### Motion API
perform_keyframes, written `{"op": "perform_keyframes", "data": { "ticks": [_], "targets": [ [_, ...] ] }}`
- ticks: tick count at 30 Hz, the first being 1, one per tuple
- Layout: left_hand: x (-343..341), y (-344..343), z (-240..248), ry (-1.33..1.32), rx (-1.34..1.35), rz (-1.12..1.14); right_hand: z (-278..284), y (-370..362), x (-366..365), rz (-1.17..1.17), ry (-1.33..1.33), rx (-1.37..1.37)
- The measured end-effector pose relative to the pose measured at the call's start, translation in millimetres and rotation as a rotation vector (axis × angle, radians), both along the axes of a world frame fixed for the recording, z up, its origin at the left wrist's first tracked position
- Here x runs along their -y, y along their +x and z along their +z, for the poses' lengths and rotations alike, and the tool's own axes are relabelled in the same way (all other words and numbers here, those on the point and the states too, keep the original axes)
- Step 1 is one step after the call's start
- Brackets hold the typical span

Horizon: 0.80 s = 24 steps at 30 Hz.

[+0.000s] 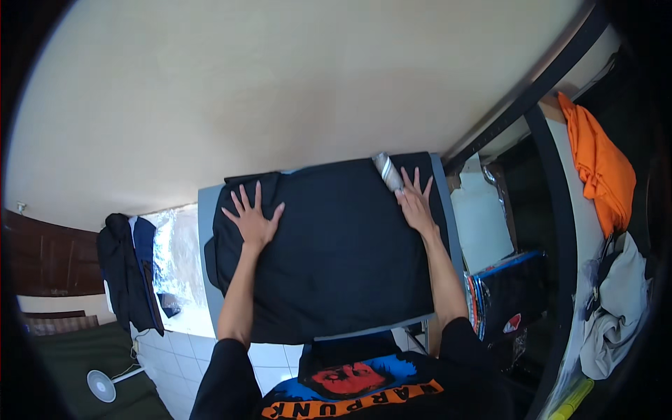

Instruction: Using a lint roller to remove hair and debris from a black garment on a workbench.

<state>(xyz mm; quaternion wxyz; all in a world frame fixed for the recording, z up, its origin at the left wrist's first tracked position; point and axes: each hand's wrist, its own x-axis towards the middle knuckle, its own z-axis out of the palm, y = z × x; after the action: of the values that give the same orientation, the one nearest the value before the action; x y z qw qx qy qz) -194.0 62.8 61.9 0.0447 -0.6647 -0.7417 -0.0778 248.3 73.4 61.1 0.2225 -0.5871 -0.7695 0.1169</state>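
Note:
A black garment [336, 245] is spread over a grey-blue board or table [208, 210] in front of me, with folded edges along its left side. Flat on its upper left lies my left hand [253, 220], fingers spread and holding nothing. My right hand [418, 208] rests at the garment's upper right. A silvery-white cylinder, like a lint roller [387, 171], slants up and left from its thumb and forefinger, which seem to grip the lower end. The other fingers of that hand stretch out over the cloth. The cylinder's lower end is hidden by the hand.
A pale wall [280, 91] rises just behind the board. Dark clothes [126, 269] hang at the left, near a white fan [101, 386]. To the right are a black frame post [553, 203], packaged clothes [514, 294], orange cloth [598, 164] and grey cloth [616, 308].

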Motion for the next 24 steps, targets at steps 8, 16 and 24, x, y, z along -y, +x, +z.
{"op": "perform_keyframes", "data": {
  "ticks": [8,16,24],
  "targets": [
    [20.3,-7.7,-8.5,0.076,0.092,-0.005,25.4,-12.4,35.6,-0.054,0.108,0.059],
    [237.5,31.8,39.9,0.089,0.292,-0.009,53.3,-50.6,288.7,-0.329,-0.483,-0.438],
    [307.2,5.8,11.8,-0.091,0.068,0.201,34.3,-65.4,387.0,-0.434,-0.846,-0.036]
  ]
}}
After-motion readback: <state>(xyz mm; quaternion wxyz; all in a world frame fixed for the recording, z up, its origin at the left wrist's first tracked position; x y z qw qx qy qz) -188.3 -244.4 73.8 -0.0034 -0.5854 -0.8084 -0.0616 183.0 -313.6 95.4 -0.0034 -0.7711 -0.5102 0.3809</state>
